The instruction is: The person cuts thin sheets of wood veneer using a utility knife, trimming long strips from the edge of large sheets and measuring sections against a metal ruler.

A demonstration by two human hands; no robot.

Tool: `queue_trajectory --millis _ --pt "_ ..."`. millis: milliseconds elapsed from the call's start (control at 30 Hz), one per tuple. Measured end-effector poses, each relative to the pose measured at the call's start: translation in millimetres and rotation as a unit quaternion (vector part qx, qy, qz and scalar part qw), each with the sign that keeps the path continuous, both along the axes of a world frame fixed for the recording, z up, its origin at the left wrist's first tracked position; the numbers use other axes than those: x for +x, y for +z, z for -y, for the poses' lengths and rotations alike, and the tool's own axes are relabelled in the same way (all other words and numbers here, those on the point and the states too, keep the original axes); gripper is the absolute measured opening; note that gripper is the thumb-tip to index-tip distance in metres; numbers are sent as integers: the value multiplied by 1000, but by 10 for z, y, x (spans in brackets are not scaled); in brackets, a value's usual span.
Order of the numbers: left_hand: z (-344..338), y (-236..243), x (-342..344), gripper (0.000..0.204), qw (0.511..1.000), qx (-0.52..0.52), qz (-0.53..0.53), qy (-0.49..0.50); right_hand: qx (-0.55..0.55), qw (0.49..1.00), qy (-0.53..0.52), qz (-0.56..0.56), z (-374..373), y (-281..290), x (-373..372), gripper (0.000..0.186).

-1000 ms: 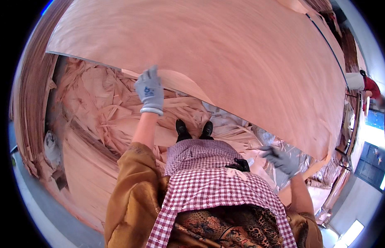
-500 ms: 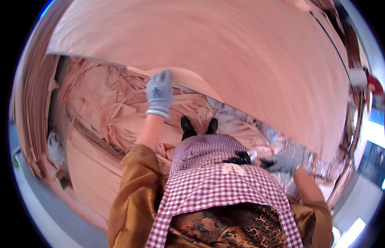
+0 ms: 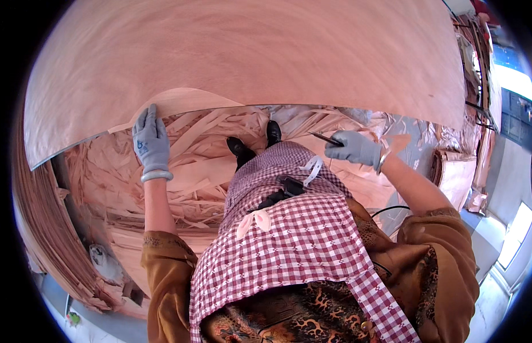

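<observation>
My left hand, in a pale grey glove, has its fingers lying flat on the near edge of a large pinkish veneer sheet, at a lighter curved strip along that edge. My right hand, also gloved, is closed on a slim dark pointed tool, probably a blade, just below the sheet's edge. Below it, on my checked apron, are a black pouch and a small white strap.
Loose veneer offcuts cover the floor around my black shoes. Tall veneer stacks stand at the left. A dark metal rack is at the right, with a bit of red beyond it at top right.
The view has turned, so the sheet's edge now runs more level. My right hand has moved up from the apron's pouch, the dark tool now plainly in it. The red-clad co-worker has mostly left view.
</observation>
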State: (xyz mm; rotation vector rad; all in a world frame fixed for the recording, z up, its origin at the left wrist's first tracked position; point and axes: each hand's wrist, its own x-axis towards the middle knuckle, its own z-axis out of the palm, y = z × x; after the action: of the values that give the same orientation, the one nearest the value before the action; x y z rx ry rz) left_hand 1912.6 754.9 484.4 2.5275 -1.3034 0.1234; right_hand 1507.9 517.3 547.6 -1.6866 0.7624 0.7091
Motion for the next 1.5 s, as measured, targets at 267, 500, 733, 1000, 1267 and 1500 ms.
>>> queue_trajectory --millis 267,500,733,1000,1267,1500 --pt "-29 -46 42 34 1000 -9 -18 -4 -36 945 278 168 -161 -37 257 42" --pt "1 -66 32 33 999 -27 -11 14 165 984 19 62 403 463 480 33" --pt "-16 -94 21 33 999 -32 31 9 171 957 -206 110 326 487 1133 26" --pt "49 -48 -11 36 998 -20 11 51 33 994 2 108 -305 481 2438 29" --pt "145 0 -36 39 999 34 30 12 167 933 -243 204 -711 -64 3330 24" --pt "75 -120 44 34 995 -91 -34 -8 126 948 -273 103 -620 -261 3250 29"
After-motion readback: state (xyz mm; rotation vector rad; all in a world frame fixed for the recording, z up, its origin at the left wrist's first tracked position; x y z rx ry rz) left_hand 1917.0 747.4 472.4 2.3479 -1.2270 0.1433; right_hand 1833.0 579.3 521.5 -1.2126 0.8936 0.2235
